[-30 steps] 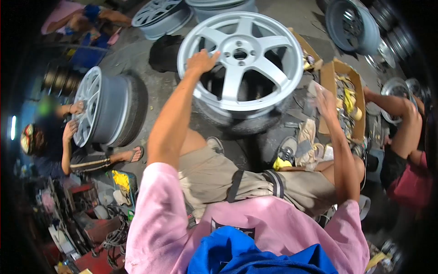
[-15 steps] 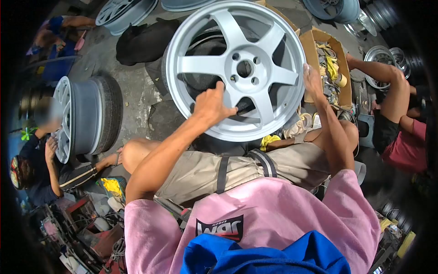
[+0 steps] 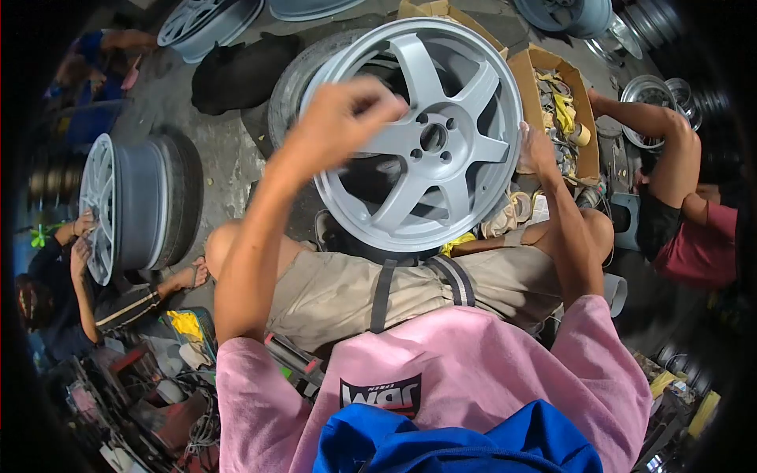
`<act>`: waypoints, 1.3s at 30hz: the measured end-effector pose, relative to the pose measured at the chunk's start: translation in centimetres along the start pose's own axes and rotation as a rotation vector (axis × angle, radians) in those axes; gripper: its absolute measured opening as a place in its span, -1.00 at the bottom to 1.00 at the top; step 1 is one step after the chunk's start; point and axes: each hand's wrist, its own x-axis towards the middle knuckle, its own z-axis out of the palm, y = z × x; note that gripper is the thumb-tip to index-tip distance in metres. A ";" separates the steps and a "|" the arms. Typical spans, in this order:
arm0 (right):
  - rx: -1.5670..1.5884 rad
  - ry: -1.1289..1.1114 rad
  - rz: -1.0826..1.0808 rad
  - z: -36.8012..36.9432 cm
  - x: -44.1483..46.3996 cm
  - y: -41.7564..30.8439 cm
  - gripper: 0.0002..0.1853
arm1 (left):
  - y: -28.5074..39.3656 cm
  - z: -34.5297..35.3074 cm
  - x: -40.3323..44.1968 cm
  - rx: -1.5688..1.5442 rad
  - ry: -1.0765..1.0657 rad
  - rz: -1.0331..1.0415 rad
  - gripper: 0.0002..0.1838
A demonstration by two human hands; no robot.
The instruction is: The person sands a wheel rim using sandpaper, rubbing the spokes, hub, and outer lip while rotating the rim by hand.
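A silver-grey wheel rim (image 3: 430, 162) with several broad spokes lies in front of me, tilted. Beneath it shows the edge of a black tyre (image 3: 288, 102). At the rim's right edge, my right hand (image 3: 538, 147) is closed on the outer lip. My left hand (image 3: 339, 122) is above the rim's left spokes, its fingers curled and blurred by motion. Whatever is between those fingers, if anything, cannot be made out.
A cardboard box (image 3: 592, 142) of yellow and grey scraps stands right of the rim. A dark animal (image 3: 244, 72) lies at upper left. Another rim on a tyre (image 3: 136, 206) stands left, with a person's hands (image 3: 81, 252) on it. Another person's leg (image 3: 680, 158) extends at right.
My left hand has lifted from the lower left spokes and swung up to the upper left. The rim has turned and tilted, with my right hand still at its right edge.
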 end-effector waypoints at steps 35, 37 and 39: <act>0.164 -0.154 -0.279 -0.3 -13.5 -20.7 -0.62 | -11.2 0.3 7.9 0.160 0.362 0.079 -0.35; 0.141 -0.131 -0.191 -1.6 -13.4 -20.5 -0.62 | -10.0 0.2 7.8 0.105 0.348 0.046 -0.48; 0.185 -0.094 -0.281 -0.8 -13.2 -21.6 -0.62 | -9.6 -0.2 7.7 0.059 0.344 0.004 -0.61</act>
